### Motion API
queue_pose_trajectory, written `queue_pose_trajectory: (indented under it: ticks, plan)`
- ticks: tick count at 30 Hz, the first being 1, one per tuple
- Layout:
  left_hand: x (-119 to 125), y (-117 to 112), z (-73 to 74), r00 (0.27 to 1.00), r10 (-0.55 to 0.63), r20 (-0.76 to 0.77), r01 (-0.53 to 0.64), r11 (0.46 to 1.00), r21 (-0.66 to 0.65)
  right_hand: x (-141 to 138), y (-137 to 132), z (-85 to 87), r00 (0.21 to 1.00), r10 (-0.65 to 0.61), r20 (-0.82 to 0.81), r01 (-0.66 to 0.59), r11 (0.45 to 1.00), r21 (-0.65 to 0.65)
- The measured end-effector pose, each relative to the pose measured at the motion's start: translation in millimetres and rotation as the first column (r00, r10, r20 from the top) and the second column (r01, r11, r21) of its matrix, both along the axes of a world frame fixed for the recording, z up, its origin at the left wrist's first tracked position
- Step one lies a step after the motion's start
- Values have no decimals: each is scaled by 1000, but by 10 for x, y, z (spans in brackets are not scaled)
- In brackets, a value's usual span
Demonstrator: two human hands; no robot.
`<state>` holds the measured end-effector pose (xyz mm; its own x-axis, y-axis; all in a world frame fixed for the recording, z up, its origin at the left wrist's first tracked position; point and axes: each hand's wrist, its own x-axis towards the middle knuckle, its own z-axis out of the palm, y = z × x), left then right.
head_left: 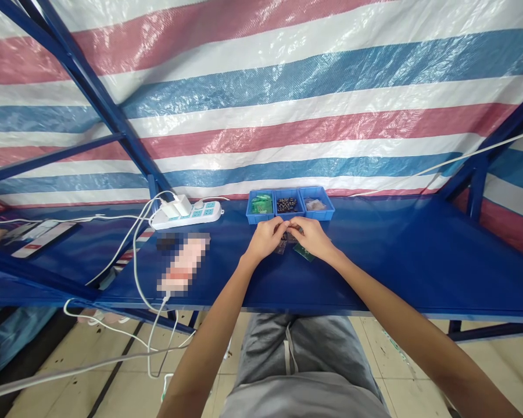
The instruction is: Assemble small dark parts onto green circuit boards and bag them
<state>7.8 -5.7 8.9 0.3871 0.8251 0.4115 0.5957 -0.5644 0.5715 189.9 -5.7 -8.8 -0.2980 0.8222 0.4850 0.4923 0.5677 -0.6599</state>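
Both my hands meet over the blue table, just in front of three small blue bins. My left hand (265,237) is curled, its fingertips pinched against those of my right hand (312,237). Between them sits a small dark part (289,237) that both hands pinch; I cannot make out what it is. A small green circuit board (304,253) lies on the table under my right hand. Another dark piece (281,248) lies below the fingers. The left bin (260,204) holds green boards, the middle bin (287,204) dark parts, the right bin (316,204) pale bits.
A white power strip (187,215) with plugged chargers and white cables (135,255) lies left on the blue table (418,255). A blurred pinkish object (183,264) rests near the front edge. Blue frame posts and a striped tarp (287,116) close the back.
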Motion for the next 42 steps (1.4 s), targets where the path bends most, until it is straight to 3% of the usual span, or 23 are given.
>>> queue_pose_trajectory:
  ticks: [7, 12, 15, 19, 22, 25, 30, 39, 42]
  plan:
    - [2, -50, 21, 992, 122, -29, -120, 991, 61, 54, 85, 50, 995, -74, -68, 73, 997, -21]
    - [-51, -21, -11, 984, 179, 6, -179, 984, 25, 143, 463, 259, 977, -209, 50, 203, 973, 105]
    - [-94, 20, -46, 975, 221, -33, -221, 975, 5, 175, 540, 330, 956, -279, 94, 267, 956, 125]
    - [-111, 62, -75, 963, 239, -128, -237, 971, 30, 189, 315, 166, 977, -196, 83, 183, 973, 142]
    - [-99, 69, -83, 968, 190, -164, -183, 981, 57, 175, 126, -20, 982, -129, 140, 116, 988, 99]
    - [-97, 64, -92, 964, 127, -235, -116, 992, 57, 138, 62, -101, 974, -94, 205, 80, 994, 77]
    - [-108, 62, -123, 937, 89, -338, -73, 996, 60, 75, 53, -81, 938, -86, 336, 55, 993, 103]
    - [-102, 76, -137, 920, 93, -381, -73, 995, 65, -3, -64, -12, 855, -175, 488, 98, 979, 178]
    - [-103, 70, -116, 914, 90, -396, -81, 996, 39, -6, -82, 36, 833, -175, 524, 112, 982, 150]
